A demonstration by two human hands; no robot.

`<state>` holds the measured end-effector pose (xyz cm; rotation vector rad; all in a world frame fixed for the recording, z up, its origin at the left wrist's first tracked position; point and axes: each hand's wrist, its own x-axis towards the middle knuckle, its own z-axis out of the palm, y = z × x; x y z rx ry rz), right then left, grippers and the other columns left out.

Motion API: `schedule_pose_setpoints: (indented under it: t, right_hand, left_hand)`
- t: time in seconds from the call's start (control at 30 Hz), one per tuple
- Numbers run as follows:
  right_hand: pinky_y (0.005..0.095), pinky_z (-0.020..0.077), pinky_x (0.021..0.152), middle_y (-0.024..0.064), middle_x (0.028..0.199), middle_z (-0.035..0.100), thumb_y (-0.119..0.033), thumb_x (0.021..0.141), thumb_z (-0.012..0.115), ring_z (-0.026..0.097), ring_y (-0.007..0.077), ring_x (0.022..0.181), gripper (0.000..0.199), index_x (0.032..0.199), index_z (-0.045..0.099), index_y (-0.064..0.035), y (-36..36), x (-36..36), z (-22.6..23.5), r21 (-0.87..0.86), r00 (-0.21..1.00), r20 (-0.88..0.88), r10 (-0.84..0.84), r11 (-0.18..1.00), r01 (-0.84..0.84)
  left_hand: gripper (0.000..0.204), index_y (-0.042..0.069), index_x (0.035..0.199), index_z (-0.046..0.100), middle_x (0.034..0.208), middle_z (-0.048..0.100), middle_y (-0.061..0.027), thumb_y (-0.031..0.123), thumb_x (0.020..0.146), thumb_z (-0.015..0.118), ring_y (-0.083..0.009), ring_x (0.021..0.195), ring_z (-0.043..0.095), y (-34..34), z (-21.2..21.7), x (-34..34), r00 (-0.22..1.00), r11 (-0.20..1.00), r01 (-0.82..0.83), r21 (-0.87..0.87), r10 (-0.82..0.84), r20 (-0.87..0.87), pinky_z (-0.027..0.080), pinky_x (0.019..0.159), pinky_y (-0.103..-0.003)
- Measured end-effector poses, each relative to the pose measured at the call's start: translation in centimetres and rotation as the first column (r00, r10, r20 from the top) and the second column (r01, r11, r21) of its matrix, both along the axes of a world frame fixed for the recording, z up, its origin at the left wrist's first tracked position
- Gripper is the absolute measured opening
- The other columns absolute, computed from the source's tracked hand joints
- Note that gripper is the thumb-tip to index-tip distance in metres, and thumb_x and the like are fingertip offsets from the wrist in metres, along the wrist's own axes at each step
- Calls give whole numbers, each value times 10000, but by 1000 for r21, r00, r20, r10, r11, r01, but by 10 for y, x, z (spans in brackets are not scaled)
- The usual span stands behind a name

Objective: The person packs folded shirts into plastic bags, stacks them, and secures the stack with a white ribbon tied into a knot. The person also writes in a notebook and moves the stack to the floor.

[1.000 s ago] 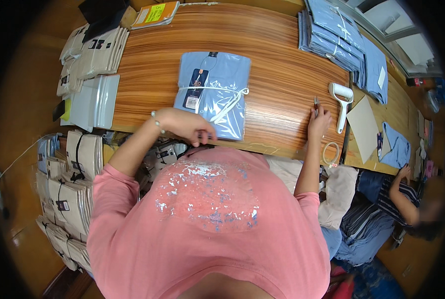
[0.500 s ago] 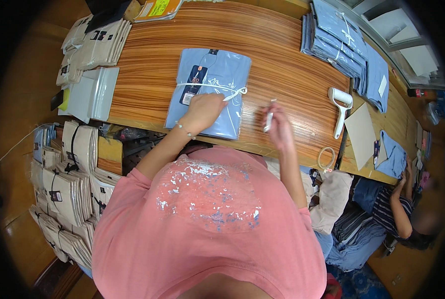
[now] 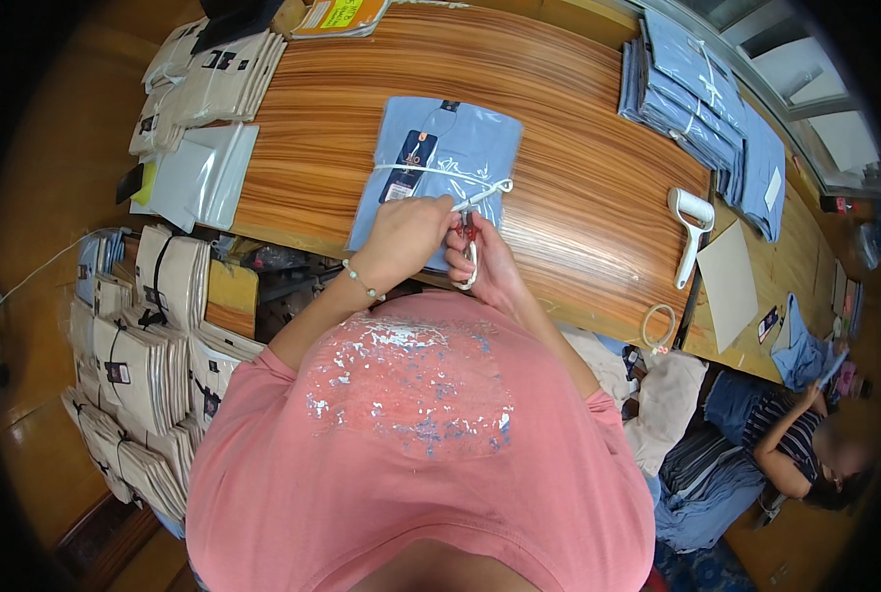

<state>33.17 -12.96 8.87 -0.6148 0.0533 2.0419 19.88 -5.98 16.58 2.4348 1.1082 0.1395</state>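
Observation:
A bundle of folded blue garments (image 3: 485, 133) in clear plastic lies on the wooden table in front of me, bound across by a white tie (image 3: 411, 168) with a knot at its right side. A dark hang tag (image 3: 408, 166) rests on top, partly under the tie. My left hand (image 3: 411, 232) lies over the bundle's near edge, its fingers closed on the white tie's end. Close beside it, my right hand (image 3: 488, 264) grips small scissors (image 3: 467, 233) with red and white parts, their tips against the tie's end.
A lint roller (image 3: 692, 232) and a tape ring (image 3: 659, 326) lie to the right. Blue bundles (image 3: 687, 89) are stacked at the far right. Beige bundles (image 3: 228, 79) and clear plastic bags (image 3: 199, 173) sit at the left, more beige stacks below. A co-worker (image 3: 786, 434) handles blue cloth at the right.
My right hand has moved left from the bare tabletop to the bundle, bringing the scissors to the tie beside my left hand. The view has shifted slightly; the co-worker's hands have moved.

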Motion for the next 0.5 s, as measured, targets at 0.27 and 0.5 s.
schedule_pose_setpoints:
  t: [0.27, 0.5]
  right_hand:
    - [222, 253, 381, 7, 639, 449, -379, 973, 352, 304, 75, 404, 357, 819, 472, -80, 6, -3, -11, -21, 998, 37, -44, 999, 45]
    - [222, 246, 365, 21, 627, 455, -347, 980, 372, 304, 78, 388, 323, 835, 467, -74, 3, -9, -12, -34, 992, 73, -105, 994, 107]
  left_hand:
    - [173, 91, 795, 609, 712, 624, -96, 223, 865, 521, -284, 699, 606, -5, -14, -10, 984, 981, 175, 78, -177, 16, 459, 623, -395]
    - [183, 82, 783, 609, 693, 620, -103, 210, 871, 513, -284, 691, 607, -2, -11, -14, 973, 972, 224, 72, -227, 31, 455, 618, -398]
